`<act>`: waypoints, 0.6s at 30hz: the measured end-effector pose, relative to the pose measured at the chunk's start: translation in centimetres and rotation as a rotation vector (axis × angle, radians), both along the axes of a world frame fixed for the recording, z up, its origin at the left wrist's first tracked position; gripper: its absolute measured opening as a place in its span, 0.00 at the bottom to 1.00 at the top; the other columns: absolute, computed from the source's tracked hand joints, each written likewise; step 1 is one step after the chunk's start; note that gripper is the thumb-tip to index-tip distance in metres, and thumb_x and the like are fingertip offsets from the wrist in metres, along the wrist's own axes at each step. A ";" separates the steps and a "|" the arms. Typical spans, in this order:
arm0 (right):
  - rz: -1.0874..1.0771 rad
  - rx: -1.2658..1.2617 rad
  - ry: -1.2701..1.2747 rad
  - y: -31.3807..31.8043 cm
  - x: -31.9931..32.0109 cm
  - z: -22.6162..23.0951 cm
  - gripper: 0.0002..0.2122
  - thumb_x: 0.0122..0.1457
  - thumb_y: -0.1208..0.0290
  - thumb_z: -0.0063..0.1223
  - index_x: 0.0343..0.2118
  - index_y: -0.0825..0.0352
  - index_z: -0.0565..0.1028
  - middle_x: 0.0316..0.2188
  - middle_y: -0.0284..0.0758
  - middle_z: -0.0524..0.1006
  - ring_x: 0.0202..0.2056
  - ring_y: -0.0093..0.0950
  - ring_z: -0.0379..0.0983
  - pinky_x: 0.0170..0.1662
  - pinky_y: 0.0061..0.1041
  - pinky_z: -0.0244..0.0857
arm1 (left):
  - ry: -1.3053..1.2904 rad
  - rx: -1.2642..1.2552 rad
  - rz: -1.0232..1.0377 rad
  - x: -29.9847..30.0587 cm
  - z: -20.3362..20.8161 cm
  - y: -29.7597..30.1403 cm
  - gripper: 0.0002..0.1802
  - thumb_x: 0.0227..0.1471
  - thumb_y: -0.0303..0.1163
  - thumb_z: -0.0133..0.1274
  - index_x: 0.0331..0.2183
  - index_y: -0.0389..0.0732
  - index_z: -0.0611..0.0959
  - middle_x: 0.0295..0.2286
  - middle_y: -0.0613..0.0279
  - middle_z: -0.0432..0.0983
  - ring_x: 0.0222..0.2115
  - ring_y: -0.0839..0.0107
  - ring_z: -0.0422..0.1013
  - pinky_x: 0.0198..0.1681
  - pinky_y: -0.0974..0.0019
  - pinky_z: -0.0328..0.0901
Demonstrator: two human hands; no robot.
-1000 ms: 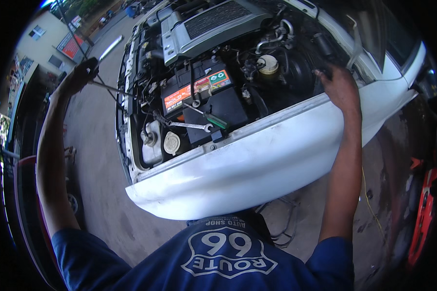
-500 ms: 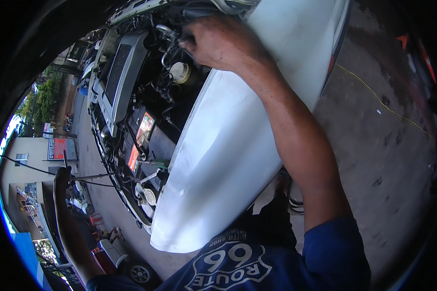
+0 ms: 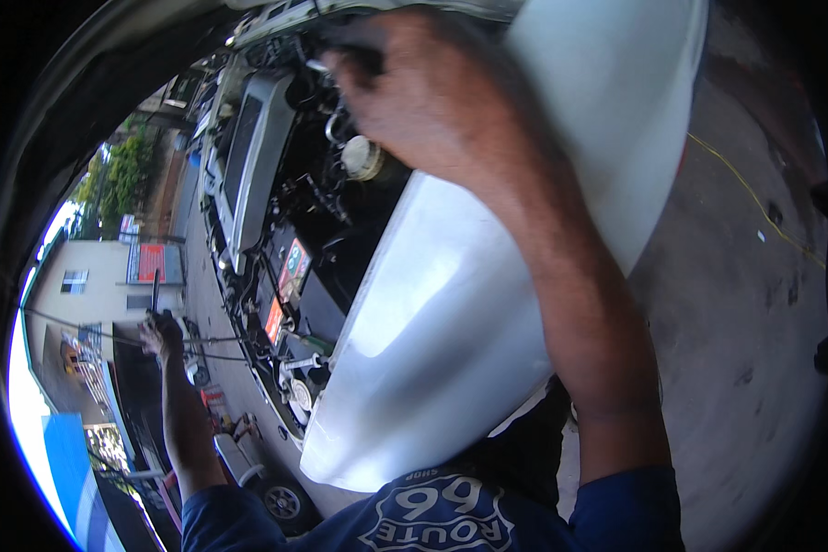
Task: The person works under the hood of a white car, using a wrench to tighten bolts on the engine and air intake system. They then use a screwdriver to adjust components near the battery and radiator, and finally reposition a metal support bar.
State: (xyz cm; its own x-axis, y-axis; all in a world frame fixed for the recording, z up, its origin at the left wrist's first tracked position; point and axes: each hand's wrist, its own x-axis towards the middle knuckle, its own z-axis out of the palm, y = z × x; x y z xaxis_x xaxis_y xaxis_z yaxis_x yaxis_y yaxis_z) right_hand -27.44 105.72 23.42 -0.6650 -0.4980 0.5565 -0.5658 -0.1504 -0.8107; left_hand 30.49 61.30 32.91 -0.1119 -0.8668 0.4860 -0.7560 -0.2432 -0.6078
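My right hand (image 3: 432, 92) reaches over the white fender (image 3: 451, 267) to the far part of an open engine bay. Its fingers curl around something dark that blur hides, beside metal pipes and hoses (image 3: 331, 115). Just below the hand is a round cap-topped reservoir, yellowish white (image 3: 362, 158). Out at the left, my left hand (image 3: 161, 333) is closed on a slim dark rod (image 3: 155, 291) that points upward. A long thin bar (image 3: 212, 340) runs from near that hand toward the car's front edge.
Inside the bay are a silver engine cover (image 3: 253, 175), a battery with a red label (image 3: 287, 290) and a white-capped bottle (image 3: 300, 394). The raised hood's dark edge curves along the upper left. A yellow line (image 3: 754, 193) lies on the ground at right. A parked vehicle's wheel (image 3: 281, 499) shows lower left.
The view has shifted, so the car sits farther right and lower. My right hand looks larger and is still over the same pipes. My left hand shows more fully, with the rod still upright.
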 end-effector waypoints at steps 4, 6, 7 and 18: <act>-0.040 0.049 0.085 0.1 0.4 0.1 0.15 0.66 0.59 0.54 0.46 0.63 0.82 0.26 0.41 0.81 0.26 0.32 0.78 0.36 0.35 0.72 | 0.142 -0.194 -0.305 -4.0 -0.7 2.0 0.28 0.55 0.54 0.51 0.45 0.39 0.78 0.45 0.46 0.78 0.49 0.41 0.69 0.53 0.42 0.61; -0.002 0.074 -0.007 0.2 0.8 0.3 0.15 0.66 0.58 0.55 0.47 0.63 0.82 0.27 0.39 0.82 0.26 0.28 0.77 0.36 0.32 0.71 | 0.267 -0.132 -0.415 -5.0 0.0 3.1 0.27 0.52 0.57 0.54 0.37 0.40 0.82 0.38 0.46 0.81 0.41 0.42 0.75 0.46 0.41 0.66; -0.010 0.032 0.021 0.3 0.8 0.4 0.15 0.66 0.58 0.55 0.47 0.64 0.82 0.27 0.38 0.82 0.26 0.27 0.77 0.35 0.31 0.70 | 0.340 -0.083 -0.401 -5.2 0.3 3.6 0.27 0.52 0.56 0.56 0.35 0.40 0.83 0.35 0.45 0.81 0.38 0.45 0.75 0.43 0.45 0.66; -0.029 0.186 0.039 0.4 1.9 0.5 0.17 0.67 0.56 0.53 0.47 0.66 0.82 0.29 0.37 0.82 0.28 0.26 0.76 0.36 0.27 0.69 | 0.314 0.204 -0.331 -2.8 3.2 4.6 0.22 0.60 0.50 0.54 0.40 0.39 0.80 0.35 0.42 0.82 0.38 0.44 0.78 0.41 0.46 0.70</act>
